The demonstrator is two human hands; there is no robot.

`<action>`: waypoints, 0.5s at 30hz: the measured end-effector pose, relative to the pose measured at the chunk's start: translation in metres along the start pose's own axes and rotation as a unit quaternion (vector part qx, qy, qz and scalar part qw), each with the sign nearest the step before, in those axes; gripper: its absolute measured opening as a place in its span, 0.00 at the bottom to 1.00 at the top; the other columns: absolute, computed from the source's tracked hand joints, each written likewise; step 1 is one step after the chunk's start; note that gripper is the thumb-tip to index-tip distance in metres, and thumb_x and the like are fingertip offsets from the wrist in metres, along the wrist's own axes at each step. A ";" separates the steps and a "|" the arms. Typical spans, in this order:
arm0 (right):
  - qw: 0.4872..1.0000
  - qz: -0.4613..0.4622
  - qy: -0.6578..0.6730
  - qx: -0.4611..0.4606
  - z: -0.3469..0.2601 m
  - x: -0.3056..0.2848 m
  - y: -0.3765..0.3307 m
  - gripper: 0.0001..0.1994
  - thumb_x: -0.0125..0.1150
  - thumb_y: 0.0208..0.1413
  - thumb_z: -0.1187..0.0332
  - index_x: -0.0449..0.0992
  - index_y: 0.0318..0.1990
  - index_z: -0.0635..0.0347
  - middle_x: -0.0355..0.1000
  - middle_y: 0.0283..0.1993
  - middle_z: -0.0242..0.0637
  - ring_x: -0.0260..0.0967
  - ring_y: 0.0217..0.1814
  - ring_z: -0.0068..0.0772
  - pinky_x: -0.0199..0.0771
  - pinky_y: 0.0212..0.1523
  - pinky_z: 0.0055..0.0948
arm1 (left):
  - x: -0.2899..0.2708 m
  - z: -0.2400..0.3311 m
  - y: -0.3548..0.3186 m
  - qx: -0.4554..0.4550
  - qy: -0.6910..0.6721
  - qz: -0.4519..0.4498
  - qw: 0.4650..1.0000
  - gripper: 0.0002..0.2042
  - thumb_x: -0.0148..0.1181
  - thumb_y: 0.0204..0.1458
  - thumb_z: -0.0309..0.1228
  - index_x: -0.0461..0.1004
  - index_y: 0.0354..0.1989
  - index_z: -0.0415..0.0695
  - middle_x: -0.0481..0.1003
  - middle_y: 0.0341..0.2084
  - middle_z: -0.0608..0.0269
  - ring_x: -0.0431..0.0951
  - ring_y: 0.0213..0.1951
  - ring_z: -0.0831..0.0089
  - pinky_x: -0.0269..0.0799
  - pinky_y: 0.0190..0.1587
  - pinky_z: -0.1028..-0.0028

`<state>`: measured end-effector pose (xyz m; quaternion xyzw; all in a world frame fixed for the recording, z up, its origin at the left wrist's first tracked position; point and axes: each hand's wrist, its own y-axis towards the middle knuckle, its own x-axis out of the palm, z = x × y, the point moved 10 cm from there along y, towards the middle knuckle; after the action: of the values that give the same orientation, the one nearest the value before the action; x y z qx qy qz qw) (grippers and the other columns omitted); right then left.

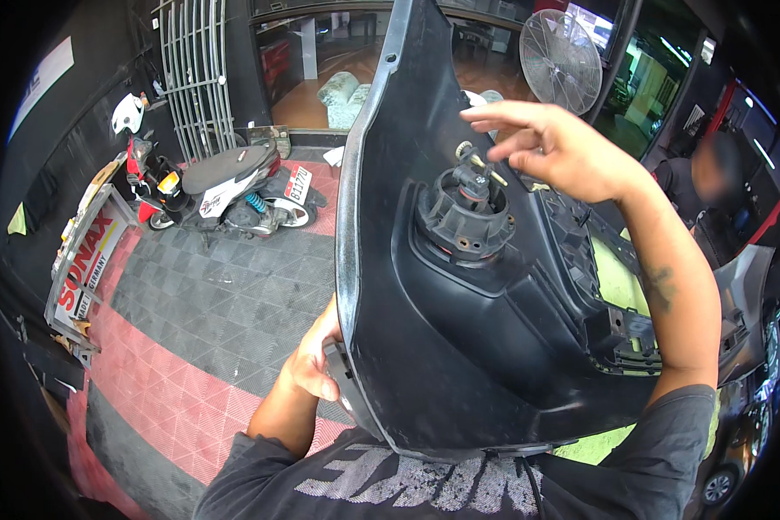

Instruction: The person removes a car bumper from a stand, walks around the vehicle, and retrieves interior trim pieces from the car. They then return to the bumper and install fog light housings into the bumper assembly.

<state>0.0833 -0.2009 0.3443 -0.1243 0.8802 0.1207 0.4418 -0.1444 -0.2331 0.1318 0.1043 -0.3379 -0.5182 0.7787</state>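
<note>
This is a vehicle repair or detailing workshop. Interlocking grey and red plastic floor tiles (208, 303) cover the ground. At ten o'clock a white and red motor scooter (221, 192) is parked, with a chrome barred car grille (198, 74) leaning on the dark wall behind it. A round metal pedestal fan (561, 59) stands at one o'clock. A large black plastic car bumper (425, 347), stood on end, fills the centre.

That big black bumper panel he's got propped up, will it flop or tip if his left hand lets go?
The bumper panel is probably stiff but slightly flexy: thin moulded plastic. It stands tall on end, so likely tips without the left hand gripping its edge.
</note>
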 end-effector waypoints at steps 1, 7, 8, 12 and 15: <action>0.998 0.010 0.054 -0.004 0.009 -0.005 -0.004 0.31 0.60 0.65 0.71 0.61 0.75 0.50 0.69 0.67 0.47 0.72 0.60 0.30 0.72 0.61 0.34 | -0.001 -0.001 -0.002 -0.001 -0.002 -0.001 1.000 0.65 0.83 0.33 0.44 0.43 0.76 0.30 0.65 0.66 0.39 0.70 0.66 0.52 0.66 0.66 0.58; 0.983 -0.045 0.136 0.117 0.039 0.039 -0.017 0.38 0.65 0.64 0.50 0.57 0.75 0.55 0.73 0.61 0.40 0.69 0.57 0.28 0.71 0.57 0.31 | -0.011 -0.008 -0.011 -0.005 -0.009 0.003 1.000 0.64 0.84 0.33 0.44 0.46 0.75 0.30 0.65 0.66 0.41 0.71 0.65 0.53 0.66 0.66 0.58; 0.985 -0.047 0.135 0.092 0.042 0.040 -0.014 0.38 0.65 0.64 0.51 0.56 0.75 0.55 0.73 0.61 0.41 0.71 0.57 0.29 0.71 0.57 0.31 | -0.011 -0.008 -0.012 -0.006 -0.009 0.003 1.000 0.64 0.84 0.33 0.44 0.46 0.75 0.30 0.65 0.66 0.41 0.71 0.65 0.53 0.66 0.66 0.58; 0.991 -0.032 0.109 0.074 0.045 0.037 -0.011 0.41 0.66 0.63 0.51 0.53 0.76 0.54 0.72 0.63 0.46 0.75 0.56 0.34 0.74 0.54 0.31 | -0.011 -0.010 -0.010 -0.013 -0.011 0.010 1.000 0.63 0.84 0.33 0.44 0.47 0.75 0.30 0.65 0.66 0.41 0.71 0.65 0.53 0.66 0.66 0.58; 0.989 -0.011 0.091 0.118 0.040 0.036 -0.012 0.46 0.68 0.60 0.45 0.49 0.78 0.52 0.67 0.68 0.55 0.71 0.63 0.40 0.74 0.57 0.39 | -0.010 -0.012 -0.005 -0.017 -0.008 0.015 1.000 0.63 0.84 0.33 0.44 0.47 0.75 0.30 0.65 0.66 0.41 0.71 0.64 0.53 0.66 0.66 0.58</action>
<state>0.0965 -0.2032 0.2910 -0.0912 0.9233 -0.0002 0.3731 -0.1426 -0.2283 0.1158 0.0818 -0.3365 -0.5134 0.7852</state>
